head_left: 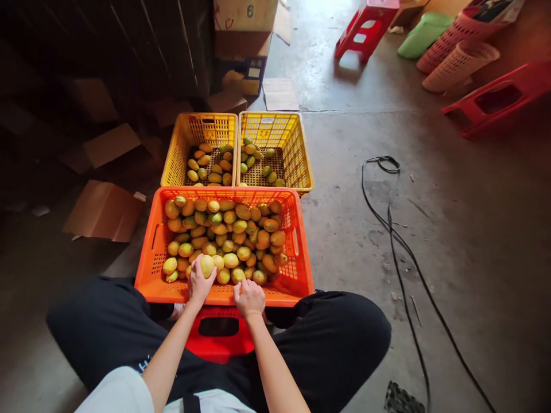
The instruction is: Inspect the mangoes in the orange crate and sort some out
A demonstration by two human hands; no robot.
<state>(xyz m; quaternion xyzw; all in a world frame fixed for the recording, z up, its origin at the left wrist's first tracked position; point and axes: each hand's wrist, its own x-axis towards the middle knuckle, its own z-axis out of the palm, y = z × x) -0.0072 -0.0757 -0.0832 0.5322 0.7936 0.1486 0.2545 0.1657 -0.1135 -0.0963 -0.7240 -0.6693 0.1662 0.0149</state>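
Note:
My left hand [201, 282] is wrapped round a pale yellow oval fruit [207, 265] at the near side of an orange plastic crate [303, 269]. To its right, my right hand [251, 298] is curled closed over the crate's near rim. Its fingertips are close to another yellow fruit [238, 276], and what they hold, if anything, is hidden. Many similar fruits [241, 226], yellow to green and brownish, fill the crate, which rests in front of my knees. A red stool [219, 347] shows below the crate, between my legs.
Behind the orange crate stand a left yellow crate [172, 155] and a right yellow crate [306, 160], each with some fruit. Cardboard pieces [105, 209] lie at left. A black cable [402, 244] runs over the floor at right; red stools [365, 28] and pink baskets [458, 66] stand farther back.

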